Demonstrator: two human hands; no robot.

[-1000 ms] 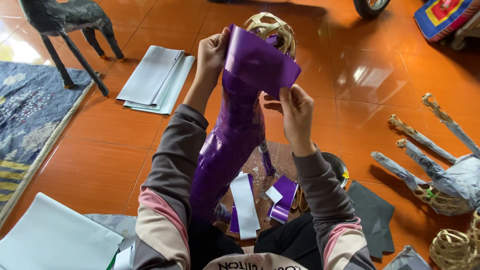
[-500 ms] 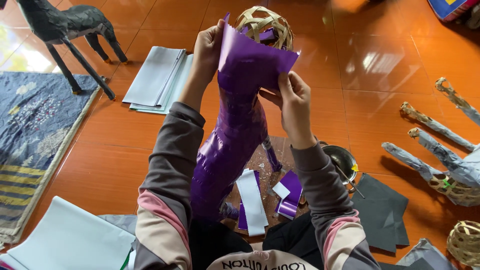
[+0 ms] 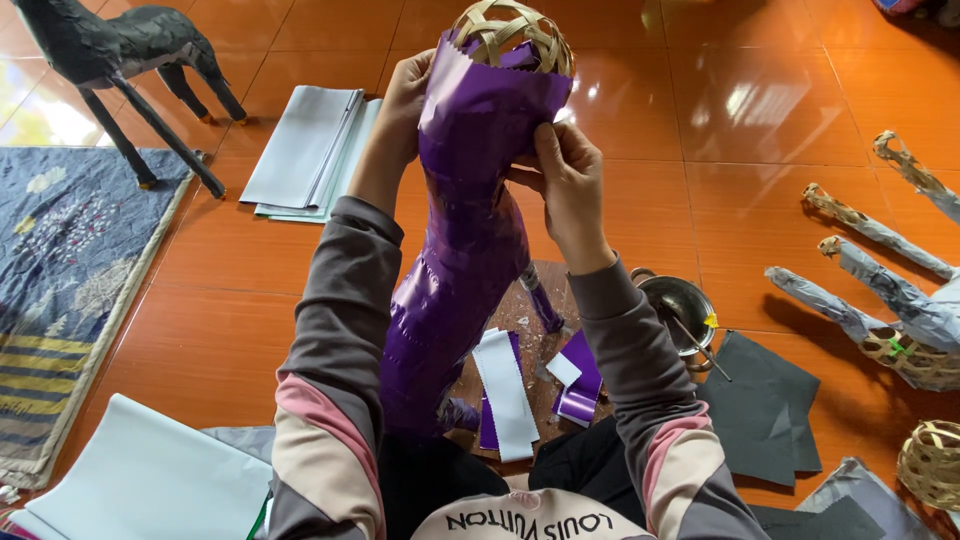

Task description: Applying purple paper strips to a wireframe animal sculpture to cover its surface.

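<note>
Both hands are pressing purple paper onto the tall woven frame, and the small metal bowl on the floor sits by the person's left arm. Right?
Not quite. The head view shows both hands, left hand and right hand, on the purple paper over the woven frame, but the metal bowl sits by the right arm.

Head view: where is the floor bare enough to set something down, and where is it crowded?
Bare orange tile floor lies beyond the right hand, and between the blue rug and left sleeve. Crowded: the board with paper strips, metal bowl, black sheets.
</note>
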